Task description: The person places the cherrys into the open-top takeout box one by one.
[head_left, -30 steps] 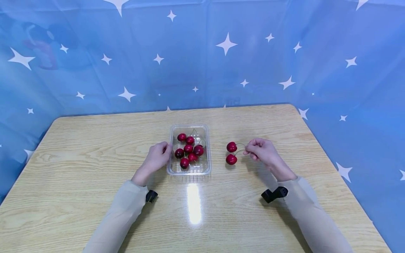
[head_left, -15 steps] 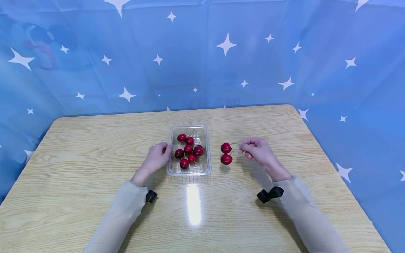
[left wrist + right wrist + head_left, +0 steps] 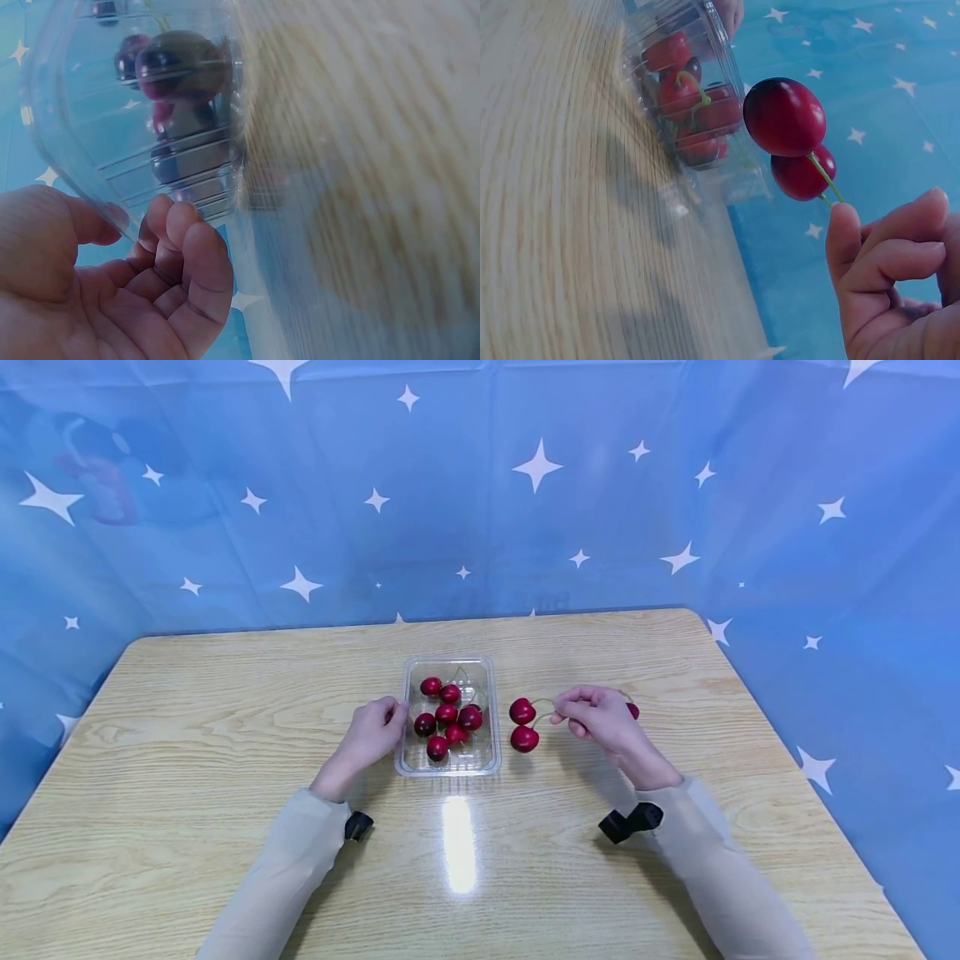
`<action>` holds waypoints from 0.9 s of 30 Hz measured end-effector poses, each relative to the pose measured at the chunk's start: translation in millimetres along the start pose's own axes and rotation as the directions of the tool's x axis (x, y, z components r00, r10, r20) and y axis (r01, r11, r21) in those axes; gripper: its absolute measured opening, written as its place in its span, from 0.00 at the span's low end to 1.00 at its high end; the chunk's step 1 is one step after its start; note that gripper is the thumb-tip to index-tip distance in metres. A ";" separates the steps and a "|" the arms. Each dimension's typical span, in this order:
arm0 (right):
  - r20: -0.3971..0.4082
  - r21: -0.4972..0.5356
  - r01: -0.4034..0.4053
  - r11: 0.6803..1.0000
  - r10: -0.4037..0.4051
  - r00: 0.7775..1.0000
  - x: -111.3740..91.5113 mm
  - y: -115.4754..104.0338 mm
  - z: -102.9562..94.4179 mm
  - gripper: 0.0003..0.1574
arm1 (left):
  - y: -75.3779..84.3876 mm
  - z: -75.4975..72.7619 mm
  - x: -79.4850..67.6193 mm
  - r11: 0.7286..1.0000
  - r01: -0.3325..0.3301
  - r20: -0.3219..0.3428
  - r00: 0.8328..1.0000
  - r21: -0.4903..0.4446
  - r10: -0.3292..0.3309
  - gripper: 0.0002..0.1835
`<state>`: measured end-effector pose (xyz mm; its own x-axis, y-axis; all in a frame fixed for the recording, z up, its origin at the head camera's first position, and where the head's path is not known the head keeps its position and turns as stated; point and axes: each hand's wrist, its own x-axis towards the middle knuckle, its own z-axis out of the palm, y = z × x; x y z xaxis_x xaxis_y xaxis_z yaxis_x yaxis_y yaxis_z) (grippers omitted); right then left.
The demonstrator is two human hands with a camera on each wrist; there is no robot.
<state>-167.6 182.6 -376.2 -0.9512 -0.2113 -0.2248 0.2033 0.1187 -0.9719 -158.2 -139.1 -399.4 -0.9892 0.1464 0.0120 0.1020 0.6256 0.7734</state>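
A clear plastic container (image 3: 449, 768) with several dark red cherries (image 3: 446, 713) in it stands mid-table. My left hand (image 3: 375, 728) pinches its left rim; the left wrist view has the thumb (image 3: 97, 222) and curled fingers (image 3: 206, 270) on either side of the plastic edge. Right of the container, my right hand (image 3: 606, 720) pinches the thin green stems of a pair of cherries (image 3: 524, 739). In the right wrist view the pair, a large cherry (image 3: 784, 116) overlapping a smaller-looking one (image 3: 805, 172), hangs above the wood, apart from the container.
Another cherry (image 3: 633, 710) peeks out behind my right hand, mostly hidden by it. The wooden table (image 3: 225, 735) ends at a blue curtain with white stars (image 3: 480, 485) at the back. Black wrist cameras (image 3: 632, 822) sit at both sleeves.
My right hand has moved left with the pair of cherries, closer to the container. A cherry hidden behind that hand before now shows at its right. The left hand has stayed put.
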 end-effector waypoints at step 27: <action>0.067 0.016 0.010 1.000 -0.011 0.998 4.9 -9.3 35.6 0.08 | -0.6 -0.5 0.3 1.000 0.003 0.010 1.000 0.001 -0.003 0.17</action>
<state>-165.9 145.9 -370.7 -0.9356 -0.2773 -0.2186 0.1977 0.1014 -0.9750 -158.6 -139.9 -399.6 -0.9884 0.1516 0.0033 0.0988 0.6270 0.7727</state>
